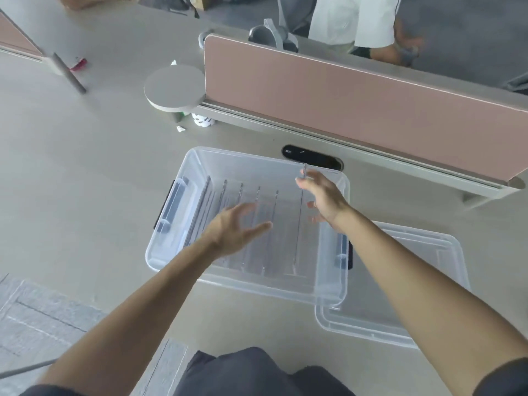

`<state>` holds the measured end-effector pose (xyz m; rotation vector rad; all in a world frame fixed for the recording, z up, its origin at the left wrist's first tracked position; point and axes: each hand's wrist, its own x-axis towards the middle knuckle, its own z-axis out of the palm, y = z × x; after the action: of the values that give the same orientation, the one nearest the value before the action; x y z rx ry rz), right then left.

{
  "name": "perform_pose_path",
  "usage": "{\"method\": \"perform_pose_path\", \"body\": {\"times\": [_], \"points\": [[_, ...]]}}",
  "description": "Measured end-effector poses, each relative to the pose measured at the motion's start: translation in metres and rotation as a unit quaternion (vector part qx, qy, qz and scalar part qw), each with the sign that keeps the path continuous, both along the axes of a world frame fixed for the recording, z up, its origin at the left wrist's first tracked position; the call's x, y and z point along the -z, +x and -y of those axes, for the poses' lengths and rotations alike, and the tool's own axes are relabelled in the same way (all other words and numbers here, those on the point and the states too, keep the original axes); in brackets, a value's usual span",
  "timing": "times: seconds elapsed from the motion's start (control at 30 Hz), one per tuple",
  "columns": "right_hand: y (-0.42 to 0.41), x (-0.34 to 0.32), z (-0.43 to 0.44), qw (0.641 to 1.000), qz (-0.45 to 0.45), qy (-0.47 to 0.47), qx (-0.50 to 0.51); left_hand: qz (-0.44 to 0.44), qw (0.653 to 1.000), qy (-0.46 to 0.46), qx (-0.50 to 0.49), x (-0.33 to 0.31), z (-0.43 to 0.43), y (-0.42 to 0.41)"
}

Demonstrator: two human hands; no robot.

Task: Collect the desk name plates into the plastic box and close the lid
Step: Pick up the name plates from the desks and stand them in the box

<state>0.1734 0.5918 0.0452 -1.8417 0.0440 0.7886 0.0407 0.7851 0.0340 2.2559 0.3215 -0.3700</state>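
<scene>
A clear plastic box [171, 261] with blue-grey side latches stands open on the desk in front of me. Several clear acrylic name plates [257, 224] stand on edge in a row inside it. My right hand [323, 195] is over the box's right part, fingers pinching the top of the rightmost clear name plate [300, 224], which stands nearly upright in the box. My left hand [237, 227] hovers over the middle of the box with fingers spread, holding nothing. The clear lid [400, 310] lies flat on the desk to the right, partly under the box.
A pink desk divider [357, 101] runs along the back. A round grey shelf [174, 87] juts from its left end, over a small cup [203, 120]. A black cable port [311, 157] sits just behind the box. Another person stands beyond the divider.
</scene>
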Motion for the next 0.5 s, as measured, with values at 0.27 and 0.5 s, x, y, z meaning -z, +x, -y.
{"method": "perform_pose_path", "body": {"times": [0.27,0.5], "points": [[-0.011,0.051,-0.018,0.998,0.047,-0.048,0.021,-0.039,0.967,0.189,0.167,0.04,0.009,0.006],[-0.015,0.078,-0.029,0.997,0.008,-0.054,0.06,-0.055,0.97,0.137,0.194,0.05,-0.002,0.002]]}}
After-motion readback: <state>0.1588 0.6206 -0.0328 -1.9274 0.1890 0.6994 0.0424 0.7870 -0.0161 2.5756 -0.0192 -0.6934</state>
